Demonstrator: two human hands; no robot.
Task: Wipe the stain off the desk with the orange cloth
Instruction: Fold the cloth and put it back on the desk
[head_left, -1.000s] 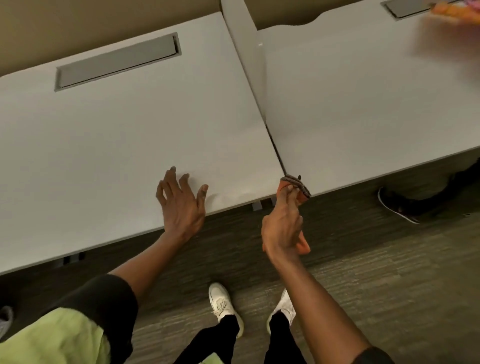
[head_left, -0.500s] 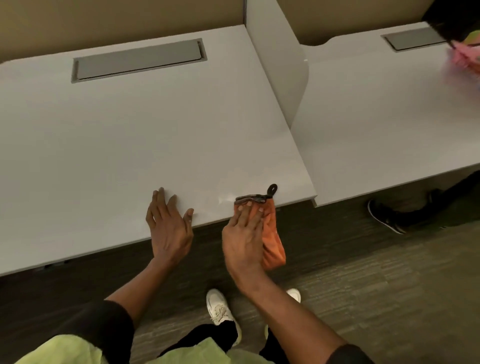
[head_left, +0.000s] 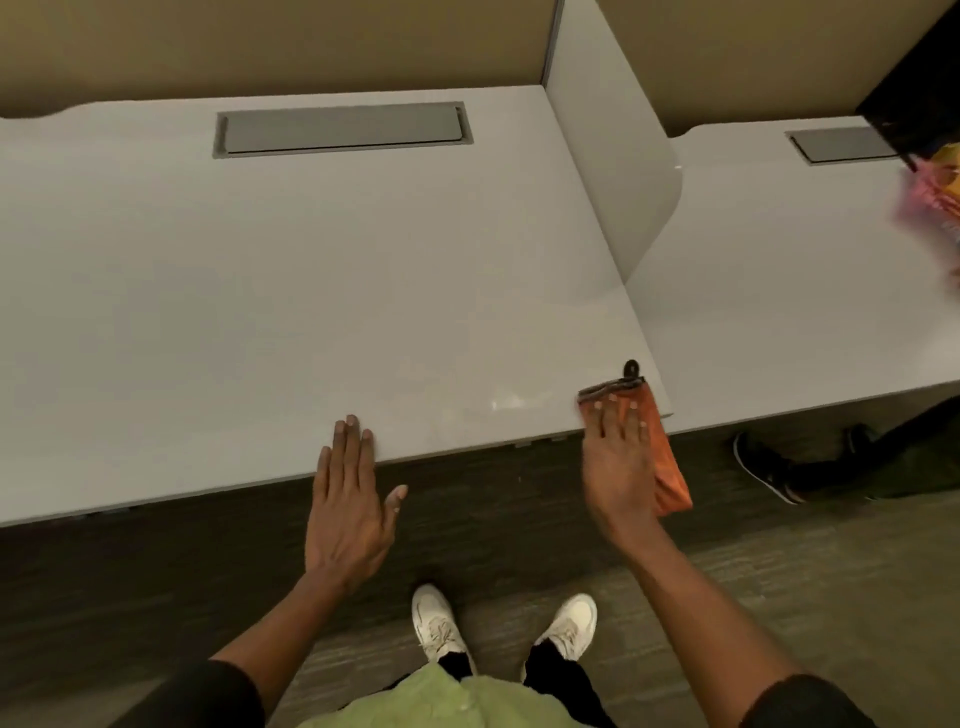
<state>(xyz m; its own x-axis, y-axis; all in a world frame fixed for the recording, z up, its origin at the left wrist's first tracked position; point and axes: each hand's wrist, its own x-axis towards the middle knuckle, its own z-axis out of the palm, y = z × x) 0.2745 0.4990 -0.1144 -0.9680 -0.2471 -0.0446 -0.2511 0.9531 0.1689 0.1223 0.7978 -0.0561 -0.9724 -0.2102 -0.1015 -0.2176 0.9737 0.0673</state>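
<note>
An orange cloth with a dark hem and black hanging loop (head_left: 649, 415) lies draped over the front right corner of the pale grey laminate desk (head_left: 260, 286), its lower half hanging off the edge. The right hand (head_left: 618, 462) presses flat on it, fingers spread, not gripping. A faint pale smear (head_left: 511, 402) sits just left of the cloth. Further left, the left hand (head_left: 348, 504) is flat and empty, fingertips on the desk edge.
</note>
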